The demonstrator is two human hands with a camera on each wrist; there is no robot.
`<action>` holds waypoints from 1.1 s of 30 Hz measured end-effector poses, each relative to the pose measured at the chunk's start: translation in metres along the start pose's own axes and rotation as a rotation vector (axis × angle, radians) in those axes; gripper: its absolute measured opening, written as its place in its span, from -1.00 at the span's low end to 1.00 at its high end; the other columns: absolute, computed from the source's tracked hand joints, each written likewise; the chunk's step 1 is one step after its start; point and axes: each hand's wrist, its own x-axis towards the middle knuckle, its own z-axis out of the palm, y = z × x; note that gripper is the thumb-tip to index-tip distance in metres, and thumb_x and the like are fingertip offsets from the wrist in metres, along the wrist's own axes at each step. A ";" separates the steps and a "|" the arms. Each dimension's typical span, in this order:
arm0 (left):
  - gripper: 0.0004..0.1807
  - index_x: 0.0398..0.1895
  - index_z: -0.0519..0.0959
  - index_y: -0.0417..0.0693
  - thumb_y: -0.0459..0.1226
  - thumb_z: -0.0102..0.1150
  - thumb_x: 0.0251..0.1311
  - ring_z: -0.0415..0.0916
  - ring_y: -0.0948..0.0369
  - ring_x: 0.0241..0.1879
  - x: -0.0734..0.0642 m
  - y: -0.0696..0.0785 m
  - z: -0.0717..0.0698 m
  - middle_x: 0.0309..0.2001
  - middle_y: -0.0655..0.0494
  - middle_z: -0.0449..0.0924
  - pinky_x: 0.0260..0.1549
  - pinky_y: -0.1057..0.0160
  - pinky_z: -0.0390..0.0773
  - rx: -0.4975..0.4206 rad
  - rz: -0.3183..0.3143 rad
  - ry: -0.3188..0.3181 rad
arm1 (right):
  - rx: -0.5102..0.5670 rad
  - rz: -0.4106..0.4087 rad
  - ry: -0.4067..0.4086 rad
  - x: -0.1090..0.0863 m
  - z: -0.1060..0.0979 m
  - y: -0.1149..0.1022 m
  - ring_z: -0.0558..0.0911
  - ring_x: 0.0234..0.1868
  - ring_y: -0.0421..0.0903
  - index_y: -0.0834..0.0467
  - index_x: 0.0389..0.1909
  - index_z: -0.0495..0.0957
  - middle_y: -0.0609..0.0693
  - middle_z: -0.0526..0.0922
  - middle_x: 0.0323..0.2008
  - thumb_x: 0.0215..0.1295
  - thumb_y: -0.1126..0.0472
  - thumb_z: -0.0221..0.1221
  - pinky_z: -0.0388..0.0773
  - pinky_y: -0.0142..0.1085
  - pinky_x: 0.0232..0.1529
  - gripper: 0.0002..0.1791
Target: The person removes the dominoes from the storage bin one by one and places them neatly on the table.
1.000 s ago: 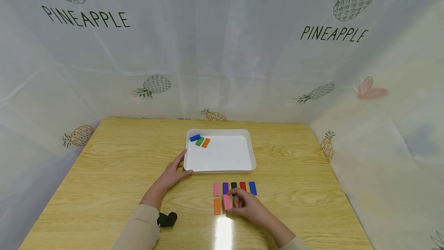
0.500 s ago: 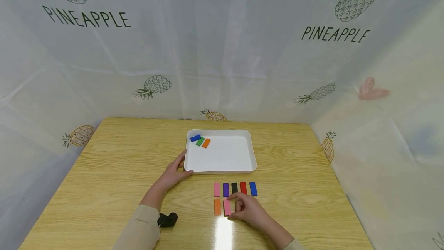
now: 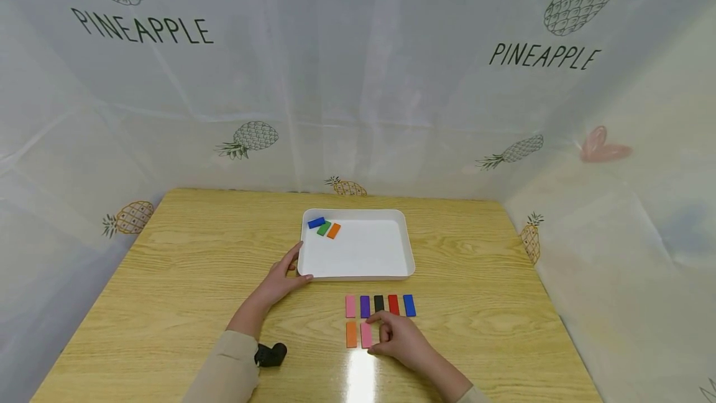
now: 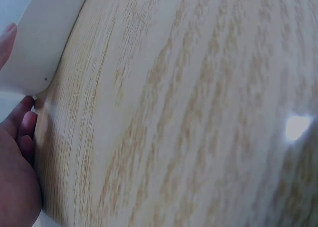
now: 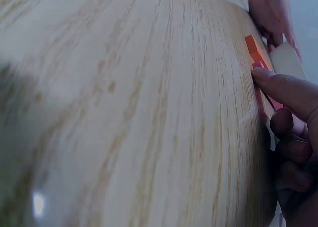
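Observation:
My right hand (image 3: 398,338) pinches a pink rectangular block (image 3: 366,335) lengthwise, index finger at its far end and thumb at its near end. The block lies beside an orange block (image 3: 351,334), with a narrow gap between them. In the right wrist view the fingers partly cover the pink block (image 5: 277,105). A white tray (image 3: 369,257) stands farther back, and my left hand (image 3: 276,282) holds its near left corner, thumb at the front wall and fingers at the left side. Another pink block (image 3: 350,306) and a purple block (image 3: 365,306) lie just behind.
In the same back row are a black block (image 3: 379,303), a red block (image 3: 394,305) and a blue block (image 3: 409,305). Inside the tray, a blue block (image 3: 316,223), a green one (image 3: 324,228) and an orange one (image 3: 334,231) sit at the far left.
My right hand has drawn the pink block slightly toward me, away from the purple block and level with the orange one. My left hand stays at the tray.

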 end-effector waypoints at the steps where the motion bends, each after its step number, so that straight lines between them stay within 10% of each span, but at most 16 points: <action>1: -0.01 0.57 -0.01 0.11 -0.16 0.39 0.16 0.21 -0.03 0.12 0.000 0.000 0.000 0.42 -0.16 0.17 0.07 -0.05 0.22 0.003 -0.002 0.000 | -0.006 0.000 -0.001 0.000 0.000 0.000 0.34 -0.64 -0.35 0.06 -0.01 0.58 -0.23 0.44 -0.66 0.00 0.18 0.49 0.43 -0.39 -0.49 -0.52; 21: 0.01 0.57 -0.02 0.11 -0.14 0.39 0.16 0.21 -0.03 0.12 0.000 -0.001 0.000 0.43 -0.17 0.16 0.08 -0.06 0.21 0.000 -0.002 -0.012 | 0.070 -0.003 -0.021 0.003 -0.010 -0.011 0.37 -0.60 -0.32 0.16 0.05 0.56 -0.17 0.46 -0.60 0.03 0.20 0.48 0.42 -0.39 -0.51 -0.47; 33: 0.01 0.57 -0.01 0.12 -0.10 0.39 0.15 0.21 -0.02 0.12 -0.001 -0.002 -0.001 0.40 -0.15 0.20 0.07 -0.07 0.23 0.019 0.002 -0.004 | 0.033 -0.119 0.083 0.052 -0.039 -0.054 0.38 -0.56 -0.27 0.25 0.09 0.52 -0.13 0.46 -0.55 0.12 0.28 0.42 0.43 -0.36 -0.49 -0.49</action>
